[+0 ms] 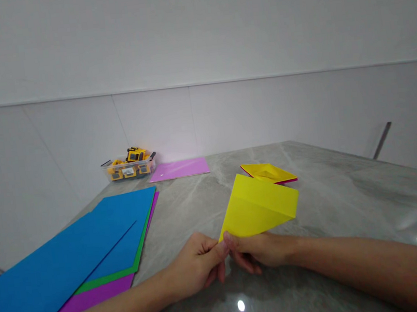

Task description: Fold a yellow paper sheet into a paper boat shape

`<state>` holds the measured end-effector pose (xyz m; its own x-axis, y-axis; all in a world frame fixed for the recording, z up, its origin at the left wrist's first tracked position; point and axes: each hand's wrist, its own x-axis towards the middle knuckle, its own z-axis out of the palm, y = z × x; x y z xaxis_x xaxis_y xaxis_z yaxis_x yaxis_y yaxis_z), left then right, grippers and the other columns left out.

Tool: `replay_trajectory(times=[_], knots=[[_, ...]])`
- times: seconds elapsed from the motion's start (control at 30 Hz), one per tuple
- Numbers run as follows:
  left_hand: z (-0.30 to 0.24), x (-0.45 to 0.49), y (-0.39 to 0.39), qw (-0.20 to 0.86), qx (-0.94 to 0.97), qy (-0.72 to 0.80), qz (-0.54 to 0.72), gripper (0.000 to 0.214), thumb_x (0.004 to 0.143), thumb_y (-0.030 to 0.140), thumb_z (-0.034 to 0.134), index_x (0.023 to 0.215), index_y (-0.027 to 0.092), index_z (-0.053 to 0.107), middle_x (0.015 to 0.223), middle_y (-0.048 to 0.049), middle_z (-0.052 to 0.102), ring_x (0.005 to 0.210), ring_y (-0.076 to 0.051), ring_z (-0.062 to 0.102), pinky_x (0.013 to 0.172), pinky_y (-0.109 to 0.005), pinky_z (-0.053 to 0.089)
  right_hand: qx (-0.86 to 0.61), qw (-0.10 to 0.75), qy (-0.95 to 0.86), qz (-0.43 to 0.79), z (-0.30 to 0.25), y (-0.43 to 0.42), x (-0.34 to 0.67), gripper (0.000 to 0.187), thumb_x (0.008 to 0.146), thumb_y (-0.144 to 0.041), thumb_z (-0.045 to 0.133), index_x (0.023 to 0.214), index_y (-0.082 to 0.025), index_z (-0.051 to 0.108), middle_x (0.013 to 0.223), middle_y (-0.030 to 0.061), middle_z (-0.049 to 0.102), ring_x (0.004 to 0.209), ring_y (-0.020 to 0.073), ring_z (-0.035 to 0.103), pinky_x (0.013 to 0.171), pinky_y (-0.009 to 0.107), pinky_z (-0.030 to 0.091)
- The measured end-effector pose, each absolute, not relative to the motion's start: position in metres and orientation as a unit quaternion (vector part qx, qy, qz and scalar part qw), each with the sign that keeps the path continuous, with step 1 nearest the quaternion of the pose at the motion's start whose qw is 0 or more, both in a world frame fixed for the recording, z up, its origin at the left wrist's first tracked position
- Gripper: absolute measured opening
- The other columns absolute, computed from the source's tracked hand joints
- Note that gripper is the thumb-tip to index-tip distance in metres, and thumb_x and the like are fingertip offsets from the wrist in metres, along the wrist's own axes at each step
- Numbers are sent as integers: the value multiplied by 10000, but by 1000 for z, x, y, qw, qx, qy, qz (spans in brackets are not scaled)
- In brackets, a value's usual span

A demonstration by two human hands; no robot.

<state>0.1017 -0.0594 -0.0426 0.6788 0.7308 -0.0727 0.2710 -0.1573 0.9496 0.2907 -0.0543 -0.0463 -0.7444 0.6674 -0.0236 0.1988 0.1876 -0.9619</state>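
Observation:
A folded sheet of yellow paper (pixel 260 202) is held up above the table, tilted, its lower left corner pinched between my two hands. My left hand (pixel 199 261) grips that corner with thumb and curled fingers. Close beside it, my right hand (pixel 253 250) presses its thumb on the same corner, the other fingers bent beneath. The thumbs nearly touch. Just behind the sheet lies a folded paper boat (pixel 268 172), yellow inside with a red underside; the held sheet stands in front of its near edge.
Blue, green and purple paper sheets (pixel 123 234) overlap at the left. Farther back, a clear plastic box (pixel 130 170) holds several yellow toy vehicles, beside a flat pink sheet (pixel 180 169). Everything stands on a grey marbled table (pixel 339 261), with a white wall behind.

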Motion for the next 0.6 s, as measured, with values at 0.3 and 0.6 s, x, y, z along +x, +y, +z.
replay_trajectory(times=[0.3, 0.6], knots=[[-34, 99, -62, 592, 702, 312, 242, 621, 765, 694, 503, 427, 175, 457, 321, 53, 310, 303, -53, 240, 347, -231, 138, -284, 267, -760, 520, -45, -55, 289, 762, 844, -765, 219, 389, -176, 383, 339, -35, 324, 330, 51, 301, 372, 207, 234], [-39, 103, -66, 621, 693, 303, 207, 557, 812, 672, 448, 651, 149, 551, 463, 50, 396, 384, -65, 318, 358, -195, 208, -256, 194, -791, 521, -49, -52, 290, 765, 794, -816, 219, 436, -174, 432, 361, -44, 359, 331, 49, 330, 355, 192, 258]])
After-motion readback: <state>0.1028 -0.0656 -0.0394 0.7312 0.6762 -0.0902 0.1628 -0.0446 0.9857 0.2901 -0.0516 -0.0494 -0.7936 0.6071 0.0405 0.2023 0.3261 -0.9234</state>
